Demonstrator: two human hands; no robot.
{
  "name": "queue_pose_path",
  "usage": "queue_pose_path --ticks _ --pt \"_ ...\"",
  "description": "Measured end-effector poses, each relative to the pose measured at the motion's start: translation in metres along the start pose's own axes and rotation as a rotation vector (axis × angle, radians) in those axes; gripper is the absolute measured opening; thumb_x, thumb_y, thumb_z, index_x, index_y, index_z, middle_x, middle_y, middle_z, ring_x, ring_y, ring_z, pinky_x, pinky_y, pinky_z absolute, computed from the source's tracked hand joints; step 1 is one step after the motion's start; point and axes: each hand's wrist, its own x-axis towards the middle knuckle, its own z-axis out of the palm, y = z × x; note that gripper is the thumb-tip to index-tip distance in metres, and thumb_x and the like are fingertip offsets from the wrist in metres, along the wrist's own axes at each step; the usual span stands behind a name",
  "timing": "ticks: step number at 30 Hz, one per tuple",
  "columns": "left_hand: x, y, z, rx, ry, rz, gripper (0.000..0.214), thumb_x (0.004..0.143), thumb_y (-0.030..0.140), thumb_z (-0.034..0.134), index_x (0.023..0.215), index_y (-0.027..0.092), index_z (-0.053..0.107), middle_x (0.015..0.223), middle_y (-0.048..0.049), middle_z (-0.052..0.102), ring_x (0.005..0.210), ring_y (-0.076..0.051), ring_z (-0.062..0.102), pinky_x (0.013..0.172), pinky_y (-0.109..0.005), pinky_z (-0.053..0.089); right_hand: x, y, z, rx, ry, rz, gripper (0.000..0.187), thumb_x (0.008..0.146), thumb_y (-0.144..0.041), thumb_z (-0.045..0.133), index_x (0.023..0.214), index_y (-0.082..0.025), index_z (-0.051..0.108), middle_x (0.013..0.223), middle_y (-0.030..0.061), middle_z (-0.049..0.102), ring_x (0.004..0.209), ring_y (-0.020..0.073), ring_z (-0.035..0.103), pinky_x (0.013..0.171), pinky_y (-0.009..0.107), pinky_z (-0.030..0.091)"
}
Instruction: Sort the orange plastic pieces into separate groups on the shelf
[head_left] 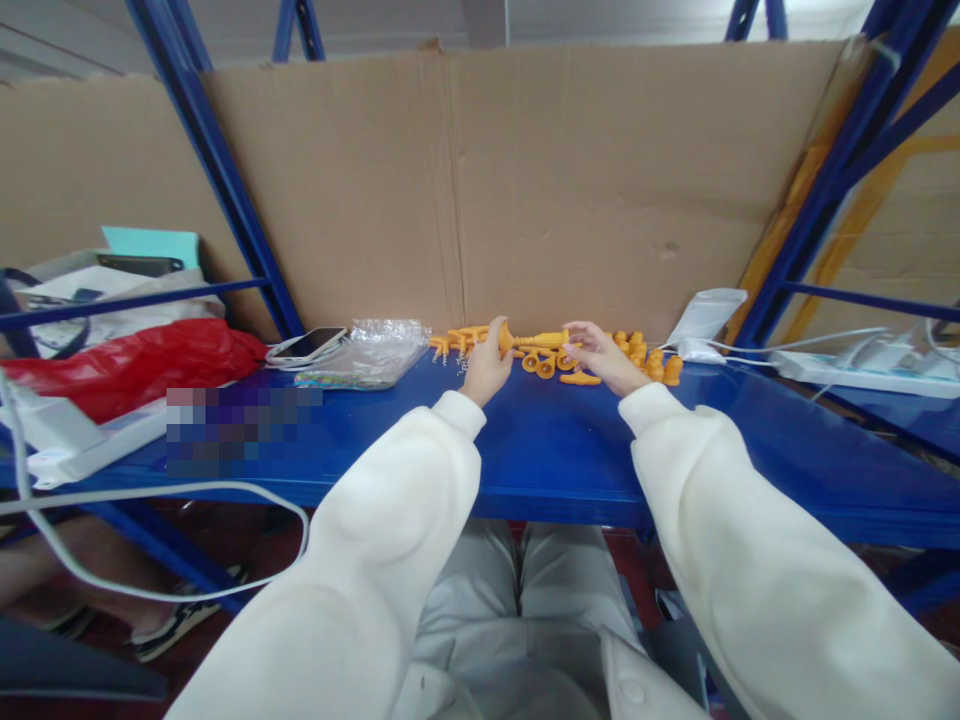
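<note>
A yellow-orange plastic rod-like piece with a flared, cup-like end is held level just above the blue shelf. My left hand is closed round its flared end. At the other end, the fingers of my right hand pinch the piece; the exact grip is partly hidden. Beneath and between my hands lie several yellow ring-shaped parts and a short yellow bar. Small yellow parts with metal-looking spiral tips lie left of my left hand. Several yellow knob-like parts are grouped beyond my right hand.
On the blue shelf, a phone and a clear plastic bag lie to the left, beside a red bag. Cardboard stands behind. A power strip lies right; a white cable loops at front left.
</note>
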Motion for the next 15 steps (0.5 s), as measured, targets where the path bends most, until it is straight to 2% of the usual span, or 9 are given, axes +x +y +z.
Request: queue_pose_path --ticks 3,6,8,11,15 --pt "0.0001 -0.0001 0.0006 0.005 0.001 0.014 0.061 0.085 0.013 0.061 0.144 0.018 0.048 0.092 -0.0071 0.075 0.088 -0.022 0.071 0.086 -0.034 0.056 -0.0005 -0.0016 0.0010 0.007 0.013 0.043 0.031 0.087 -0.050 0.070 0.107 -0.028 0.061 0.103 0.0056 0.067 0.072 0.0147 0.064 0.062 0.030 0.052" --pt "0.0000 -0.0009 0.0017 0.000 0.002 0.045 0.060 0.084 0.013 0.062 0.143 0.019 0.050 0.089 -0.0056 0.074 0.084 -0.021 0.071 0.083 -0.032 0.056 0.0005 -0.0022 0.0026 0.009 0.005 0.103 0.034 0.091 -0.058 0.062 0.089 -0.024 0.060 0.086 0.0064 0.066 0.063 0.0141 0.061 0.061 0.031 0.050" --pt "-0.0002 -0.0013 0.0022 0.004 0.003 0.055 0.060 0.084 0.013 0.063 0.142 0.019 0.050 0.089 -0.0057 0.074 0.083 -0.021 0.071 0.082 -0.032 0.057 0.0017 -0.0010 0.0029 0.005 -0.007 0.112 0.036 0.091 -0.058 0.063 0.082 -0.023 0.058 0.077 0.0049 0.063 0.060 0.0134 0.058 0.060 0.031 0.049" --pt "-0.0005 -0.0014 0.0022 0.016 0.001 0.047 0.060 0.084 0.012 0.062 0.143 0.018 0.050 0.089 -0.0066 0.074 0.083 -0.022 0.071 0.081 -0.032 0.057 0.0037 0.0024 0.0016 0.001 -0.009 0.093 0.030 0.087 -0.051 0.070 0.088 -0.024 0.059 0.071 0.0014 0.060 0.061 0.0136 0.058 0.061 0.030 0.049" --pt "-0.0007 -0.0005 0.0018 0.007 0.001 0.034 0.061 0.084 0.011 0.062 0.143 0.019 0.049 0.091 -0.0068 0.075 0.084 -0.022 0.071 0.082 -0.032 0.057 0.0040 0.0054 -0.0019 -0.001 -0.015 0.009 0.030 0.081 -0.041 0.076 0.102 -0.026 0.061 0.085 0.0010 0.063 0.069 0.0131 0.061 0.061 0.027 0.050"
